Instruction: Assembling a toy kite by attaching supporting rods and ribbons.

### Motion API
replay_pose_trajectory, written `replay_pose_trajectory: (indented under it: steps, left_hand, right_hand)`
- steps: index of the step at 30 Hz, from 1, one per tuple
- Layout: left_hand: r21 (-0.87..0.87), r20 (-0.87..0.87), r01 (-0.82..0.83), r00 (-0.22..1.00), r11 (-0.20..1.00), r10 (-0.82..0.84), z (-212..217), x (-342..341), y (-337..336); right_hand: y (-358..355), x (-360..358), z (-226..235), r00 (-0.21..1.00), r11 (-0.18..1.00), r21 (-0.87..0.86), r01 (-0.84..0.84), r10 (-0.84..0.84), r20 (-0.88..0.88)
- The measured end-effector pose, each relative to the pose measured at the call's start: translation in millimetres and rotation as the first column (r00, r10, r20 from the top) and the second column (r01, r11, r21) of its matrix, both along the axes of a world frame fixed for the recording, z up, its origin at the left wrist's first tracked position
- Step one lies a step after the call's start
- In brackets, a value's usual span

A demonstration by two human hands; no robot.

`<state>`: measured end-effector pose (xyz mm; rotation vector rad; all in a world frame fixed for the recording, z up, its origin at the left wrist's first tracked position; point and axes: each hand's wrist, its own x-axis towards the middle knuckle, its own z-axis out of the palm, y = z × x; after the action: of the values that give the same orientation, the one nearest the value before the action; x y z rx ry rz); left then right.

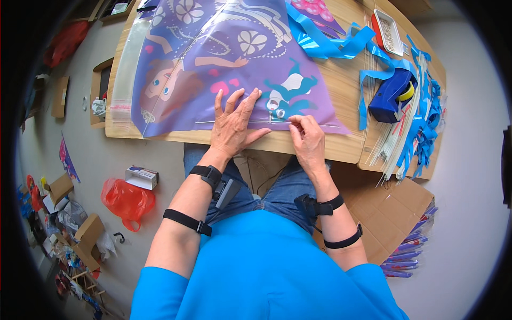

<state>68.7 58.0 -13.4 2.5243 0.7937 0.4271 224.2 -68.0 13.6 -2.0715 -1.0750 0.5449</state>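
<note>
A purple kite sail [320,104], printed with a cartoon girl and a teal-and-white animal, lies across the near part of the wooden table. Along its near edge runs a thin white rod [256,122]. My left hand [233,125] rests flat on the sail with fingers spread, over the left part of the rod. To its right, my right hand [308,137] is closed in a pinch at the rod, thumb and forefinger together; the exact grip is partly hidden. A small pale piece [271,116] sits at the rod between the hands.
On the table's right lie a blue tape dispenser [392,98], blue ribbon [341,45], a bundle of thin white rods [392,141] and a red-and-white tray [388,33] of small pieces. A cardboard sheet [373,208] is below right; a red plastic bag [128,200] lies on the floor at left.
</note>
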Motion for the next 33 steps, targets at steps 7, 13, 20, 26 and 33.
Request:
replay_pose_trajectory:
  steps: [7, 13, 20, 26, 33]
  left_hand:
    - [0.113, 0.056, 0.098, 0.993, 0.989, -0.105, -4.3, -5.6, -2.6]
    - [-0.029, 0.153, 0.125, 0.981, 0.992, -0.119, -12.4, 8.0, 5.1]
    - [-0.116, 0.139, 0.077, 0.988, 0.99, -0.06, -7.6, 6.9, 3.3]
    - [-0.13, 0.193, 0.07, 0.98, 0.989, -0.045, -8.9, 8.8, 4.0]
    - [-0.117, 0.199, 0.056, 0.98, 0.992, -0.032, -12.8, 6.5, 4.4]
  right_hand:
    - [9.4, -6.2, 1.5, 0.998, 0.999, -0.011, 0.031, -0.032, -0.053]
    - [21.2, -5.1, -9.4, 0.999, 0.999, 0.0, -0.037, 0.037, -0.027]
    - [32.8, -3.3, -6.4, 0.994, 0.994, -0.011, -0.104, 0.105, 0.021]
    - [50.8, -8.9, -18.2, 0.937, 0.956, 0.01, -0.293, 0.286, 0.199]
    - [53.6, -7.0, -30.0, 0.802, 0.889, -0.14, -0.437, 0.455, 0.387]
